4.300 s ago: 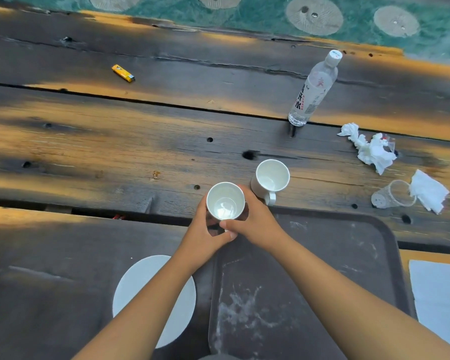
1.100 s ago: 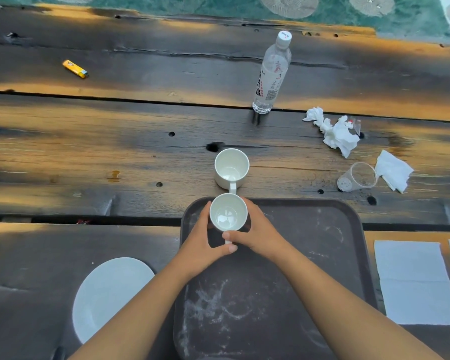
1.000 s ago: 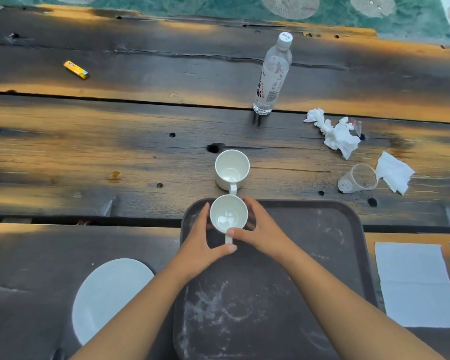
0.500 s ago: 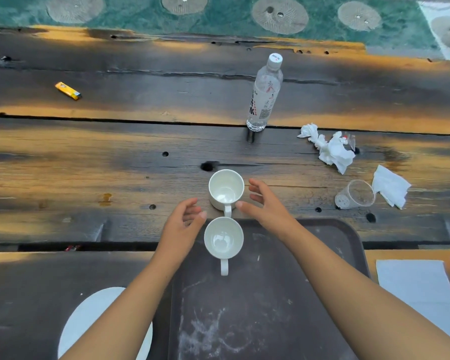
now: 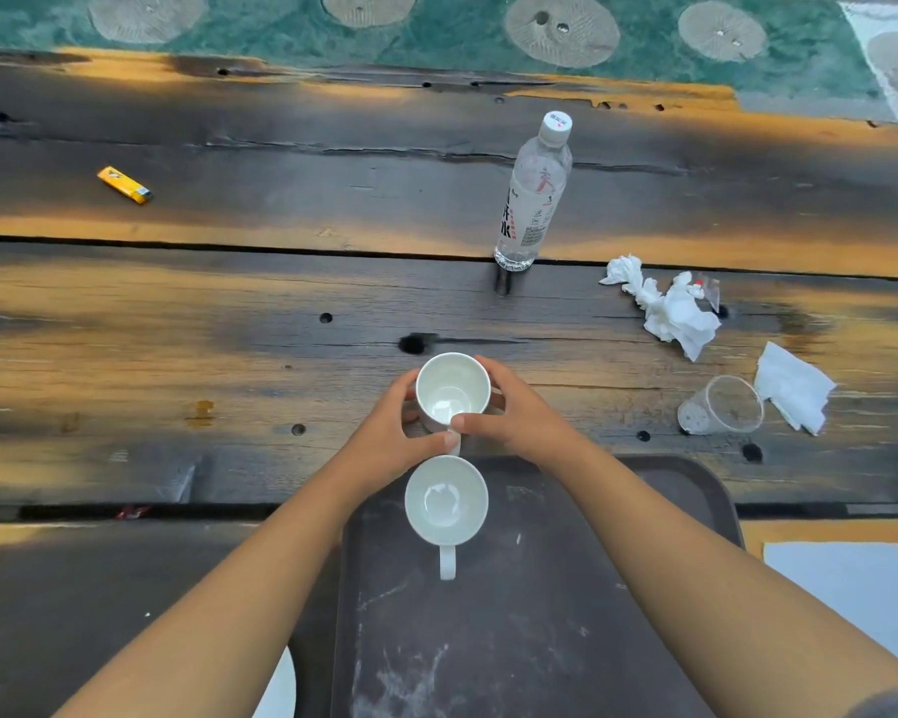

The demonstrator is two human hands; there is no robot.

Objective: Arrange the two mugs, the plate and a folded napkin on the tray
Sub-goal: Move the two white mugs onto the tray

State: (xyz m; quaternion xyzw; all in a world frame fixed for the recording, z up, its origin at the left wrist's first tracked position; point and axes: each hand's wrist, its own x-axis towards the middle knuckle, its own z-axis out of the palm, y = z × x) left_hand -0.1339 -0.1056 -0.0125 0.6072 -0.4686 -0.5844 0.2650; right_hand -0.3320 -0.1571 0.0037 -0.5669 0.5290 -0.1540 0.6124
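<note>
1. bench [image 5: 229, 323]: weathered planks carrying everything listed here. Nothing about it had changed.
2. tray [image 5: 540, 640]: dark and scuffed, at the near edge in front of you. It now carried one item; a second before, you were only setting that item down.
3. napkin [image 5: 846, 588]: a white sheet lying flat on the bench to the right of the tray, with no fold visible.
4. plate [image 5: 276, 691]: white, only a sliver in view at the bottom edge. It lay on the bench left of the tray.
5. first mug [image 5: 446, 502]: upright at the tray's far end, handle toward you. You had let it go and nothing touched it.
6. second mug [image 5: 452, 388]: upright on the bench just beyond the tray's far rim, handle pointing back at the first mug. Half a second earlier your hands hung loose on either side of it; both had since closed on it.
7. left hand [image 5: 384, 443]: wrapped round the mug's left wall, thumb by the handle.
8. right hand [image 5: 519, 422]: fingers [image 5: 493, 375] curled round the right wall, thumb at the near rim.

Status: one of four items was placed. The second mug looked gripped but not yet lifted.
</note>
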